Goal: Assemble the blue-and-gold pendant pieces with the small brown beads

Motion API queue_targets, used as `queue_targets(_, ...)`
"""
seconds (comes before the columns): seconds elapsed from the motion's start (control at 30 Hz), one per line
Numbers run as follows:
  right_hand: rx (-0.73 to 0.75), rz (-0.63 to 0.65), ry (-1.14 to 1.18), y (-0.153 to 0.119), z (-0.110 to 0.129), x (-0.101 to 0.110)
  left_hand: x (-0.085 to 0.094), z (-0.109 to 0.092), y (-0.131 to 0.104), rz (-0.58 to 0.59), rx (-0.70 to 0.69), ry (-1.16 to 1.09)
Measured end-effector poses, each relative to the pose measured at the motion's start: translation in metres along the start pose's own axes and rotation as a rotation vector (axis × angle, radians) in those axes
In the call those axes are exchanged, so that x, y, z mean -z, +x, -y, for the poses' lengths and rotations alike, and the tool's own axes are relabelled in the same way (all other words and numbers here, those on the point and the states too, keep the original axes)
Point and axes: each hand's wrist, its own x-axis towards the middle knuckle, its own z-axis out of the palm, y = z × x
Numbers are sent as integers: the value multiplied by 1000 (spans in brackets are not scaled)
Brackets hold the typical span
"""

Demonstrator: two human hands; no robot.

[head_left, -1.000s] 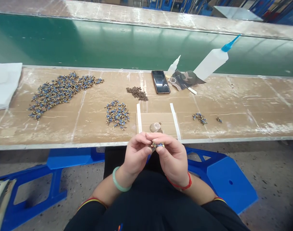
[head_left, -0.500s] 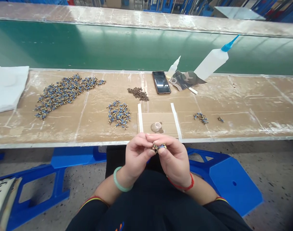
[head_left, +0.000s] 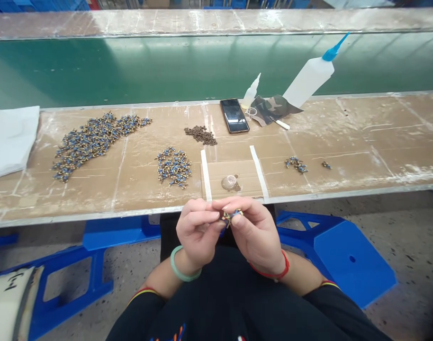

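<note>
The person's left hand [head_left: 198,232] and right hand [head_left: 255,232] are together just before the front edge of the bench [head_left: 351,147], and the fingertips of both are grasping a small blue-and-gold piece [head_left: 232,216]; the fingers cover a part of it. Behind them, a cardboard sheet [head_left: 220,168] lies along the front edge, with a white tape strip [head_left: 205,174] at its left side and another strip [head_left: 259,173] at its right side. On this sheet there is a round, clear blob [head_left: 229,182], close to the hands. To the left lies a small heap [head_left: 174,167] of similar pieces, and farther left a large heap [head_left: 92,142] spreads toward the back edge. White sheets [head_left: 10,139] occupy the left end that is visible. Brown grains [head_left: 201,135] lie behind the cardboard. Near the back edge, a phone [head_left: 234,116], a small bottle [head_left: 251,92], a camouflage cloth [head_left: 273,108] and a big white bottle [head_left: 309,83] stand or lie crowded together; the cloth hides the big bottle's lower part. A white-handled tool [head_left: 282,124] lies by the cloth. Toward the right, nearer to the front edge, are a few pieces [head_left: 296,164] and a separate bit [head_left: 326,165].
</note>
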Motion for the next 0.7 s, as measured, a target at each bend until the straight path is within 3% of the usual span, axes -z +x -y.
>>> queue_targets(0.7, 7, 54, 31, -2, 1, 0, 2, -4, 5, 40, -131, 160)
